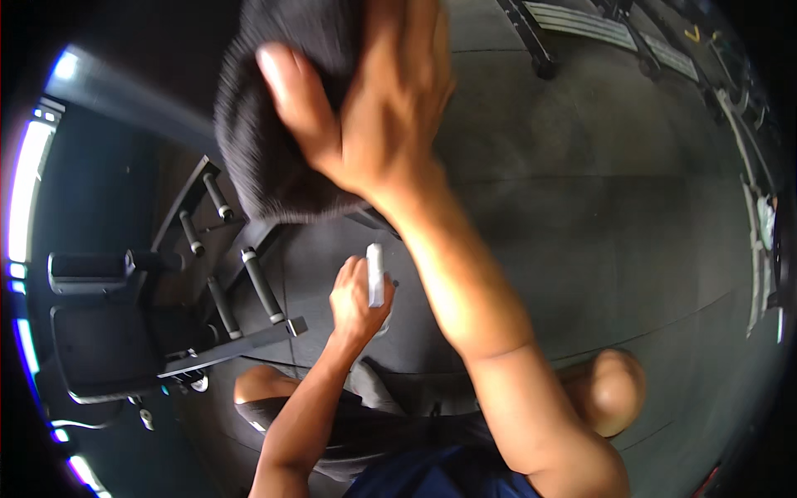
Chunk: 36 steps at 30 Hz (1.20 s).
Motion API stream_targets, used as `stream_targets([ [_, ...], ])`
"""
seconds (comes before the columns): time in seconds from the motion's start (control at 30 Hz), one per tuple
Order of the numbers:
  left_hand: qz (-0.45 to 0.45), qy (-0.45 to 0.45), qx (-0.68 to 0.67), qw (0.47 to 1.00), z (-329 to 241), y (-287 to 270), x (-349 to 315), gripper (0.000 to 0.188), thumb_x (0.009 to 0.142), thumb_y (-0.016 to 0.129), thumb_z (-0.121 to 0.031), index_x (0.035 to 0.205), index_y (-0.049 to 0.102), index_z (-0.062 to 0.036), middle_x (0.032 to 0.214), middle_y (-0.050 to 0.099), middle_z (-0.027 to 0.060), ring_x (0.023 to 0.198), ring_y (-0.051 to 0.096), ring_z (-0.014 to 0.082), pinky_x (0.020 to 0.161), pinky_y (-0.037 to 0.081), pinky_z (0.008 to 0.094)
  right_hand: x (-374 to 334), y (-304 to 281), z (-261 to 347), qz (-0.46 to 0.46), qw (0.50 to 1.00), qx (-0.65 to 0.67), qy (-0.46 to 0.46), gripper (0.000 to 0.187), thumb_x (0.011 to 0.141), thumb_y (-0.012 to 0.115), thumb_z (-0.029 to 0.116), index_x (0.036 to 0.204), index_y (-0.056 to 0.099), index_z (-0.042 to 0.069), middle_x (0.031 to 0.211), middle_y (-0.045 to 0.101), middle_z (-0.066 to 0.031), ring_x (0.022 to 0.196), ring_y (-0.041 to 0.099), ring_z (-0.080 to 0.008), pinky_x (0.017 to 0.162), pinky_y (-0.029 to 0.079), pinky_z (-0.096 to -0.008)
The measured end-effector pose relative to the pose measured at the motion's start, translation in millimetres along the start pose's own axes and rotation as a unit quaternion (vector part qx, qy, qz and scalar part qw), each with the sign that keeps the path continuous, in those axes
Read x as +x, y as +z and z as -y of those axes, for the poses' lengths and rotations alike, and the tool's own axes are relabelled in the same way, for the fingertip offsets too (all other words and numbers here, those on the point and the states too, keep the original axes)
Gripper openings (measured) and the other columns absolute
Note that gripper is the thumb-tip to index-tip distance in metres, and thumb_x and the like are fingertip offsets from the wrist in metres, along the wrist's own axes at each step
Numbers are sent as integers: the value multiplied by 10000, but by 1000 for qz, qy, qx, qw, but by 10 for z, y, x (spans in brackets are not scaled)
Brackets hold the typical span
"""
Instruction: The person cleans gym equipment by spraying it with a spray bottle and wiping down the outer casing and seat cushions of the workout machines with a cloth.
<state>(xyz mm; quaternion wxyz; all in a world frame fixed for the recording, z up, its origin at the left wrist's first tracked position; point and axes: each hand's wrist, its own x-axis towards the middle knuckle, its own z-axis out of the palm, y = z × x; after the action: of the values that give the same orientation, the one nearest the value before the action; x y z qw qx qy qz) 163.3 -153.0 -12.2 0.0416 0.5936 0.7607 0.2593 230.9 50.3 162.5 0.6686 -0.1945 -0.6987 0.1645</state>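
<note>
My right hand (378, 100) is raised close to the camera and grips a dark fuzzy cloth (270, 141), which bulges out to the left of my thumb. Lower down, my left hand (357, 300) is closed around a small white bottle (376, 274) held upright in front of my lap. Both forearms come up from the lower edge. My knees (610, 390) show at the bottom, one on each side.
A black exercise machine (124, 324) with padded seat, metal frame and several foam-covered rollers (261, 286) stands at the left. Dark rubber floor (598, 207) spreads across the middle and right. More equipment frames (581, 33) line the top right.
</note>
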Motion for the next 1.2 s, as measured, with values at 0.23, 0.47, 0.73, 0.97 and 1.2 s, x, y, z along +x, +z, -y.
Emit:
stream_targets([
  [0.23,-7,-100,-49,994,-260,-964,-187,135,829,603,28,963,611,42,819,575,128,708,582,263,667,475,364,-2949,490,-1051,-144,910,-88,378,641,1072,382,333,1528,220,-86,1600,224,-275,1511,151,-405,1228,67,-540],
  [0.47,-11,-142,-12,990,-199,-987,-340,118,915,574,-20,1020,601,26,856,623,82,744,565,152,694,465,298,-2089,685,-410,-222,808,32,545,753,1018,510,278,1585,109,-15,1664,57,-218,1538,28,-378,1246,11,-464],
  [0.73,-3,-179,-46,983,-197,-1099,-327,117,933,569,-82,999,607,6,777,594,67,706,543,153,677,455,307,-1463,401,-192,-200,967,-18,155,755,941,529,524,1407,435,-62,1502,369,-320,1347,382,-522,1081,269,-640],
  [0.97,15,-179,-72,981,-212,-1012,-334,111,885,603,-10,993,619,9,866,609,82,772,552,160,741,463,316,-2819,427,-1089,-178,899,-123,381,605,1002,516,408,1340,471,-91,1260,533,-301,1182,476,-463,1026,349,-511],
  [1.2,58,-167,-91,980,-26,-1094,-339,138,866,596,-9,999,613,21,895,625,101,793,571,185,768,467,326,-234,371,353,-161,969,-64,175,702,787,704,418,1206,500,-106,1164,452,-272,1040,453,-429,875,351,-546],
])
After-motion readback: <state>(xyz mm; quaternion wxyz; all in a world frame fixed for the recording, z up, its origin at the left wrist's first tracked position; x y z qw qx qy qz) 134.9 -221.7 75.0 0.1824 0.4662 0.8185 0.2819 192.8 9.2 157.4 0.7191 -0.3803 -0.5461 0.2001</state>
